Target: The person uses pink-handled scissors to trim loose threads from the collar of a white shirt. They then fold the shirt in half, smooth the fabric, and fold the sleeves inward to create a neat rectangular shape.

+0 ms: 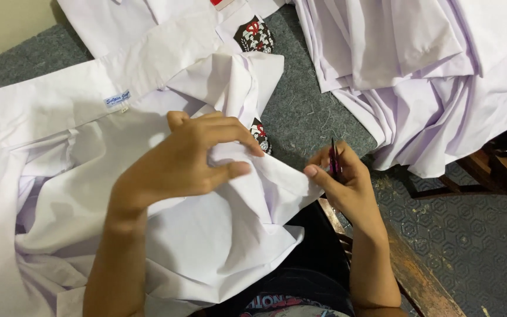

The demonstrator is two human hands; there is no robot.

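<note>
**Two Hands Working a White Shirt on the Lap**

The left hand (192, 155) is gripping a bunched fold of the white shirt (206, 235), fingers curled over the cloth and thumb pressing beneath. The right hand (341, 176) is closing around a small dark snipping tool (334, 158), its thumb touching the fold's edge. The shirt is lying across the lap and spreading to the left.

A small pale-blue rectangular label (117, 98) is sitting on the collar band, upper left. A dark embroidered badge (253, 35) with red and white is showing at top centre; a second badge (260, 135), similar in colour, is peeking out just beside the left hand's fingers.

A pile of white garments (423, 76) is lying at upper right, apart from the shirt. Everything is resting on grey carpet (306, 111). Wooden frame pieces (418, 276) are showing lower right, over patterned flooring (476, 235). A cream wall (1, 23) is showing top left.
</note>
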